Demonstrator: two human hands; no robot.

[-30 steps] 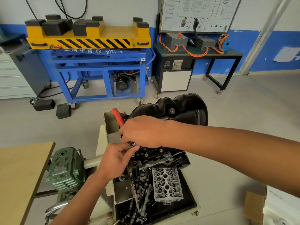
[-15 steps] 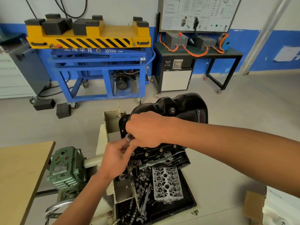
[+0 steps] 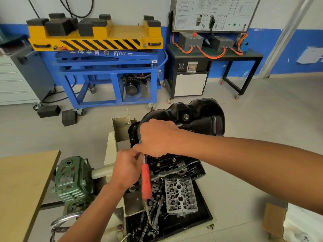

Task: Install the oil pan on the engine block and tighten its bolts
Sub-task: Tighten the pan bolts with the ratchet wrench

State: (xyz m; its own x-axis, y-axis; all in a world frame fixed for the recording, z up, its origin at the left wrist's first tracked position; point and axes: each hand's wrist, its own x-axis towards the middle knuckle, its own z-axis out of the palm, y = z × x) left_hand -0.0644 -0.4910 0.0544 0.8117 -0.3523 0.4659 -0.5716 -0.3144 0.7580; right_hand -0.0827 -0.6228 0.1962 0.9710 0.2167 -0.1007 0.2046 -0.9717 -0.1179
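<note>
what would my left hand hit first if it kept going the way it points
The ratchet shaft it holds, then the right hand just behind; oil pan beyond that, depth unclear.

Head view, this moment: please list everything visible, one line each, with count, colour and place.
oil pan: one, black, on top of the engine block, centre
engine block: one, dark, under the pan
ratchet: one, red handle, pointing down from the hands
cylinder head: one, silver, in the tray
tray: one, black, below the block
gearbox: one, green, left of the stand
table: one, tan, lower left
lift cart: one, blue and yellow, back left
blocks: two, black, on the floor by the cart
bench: one, black, orange cables, back right
left hand: pinches the ratchet's shaft
right hand: grips the ratchet's head
</note>
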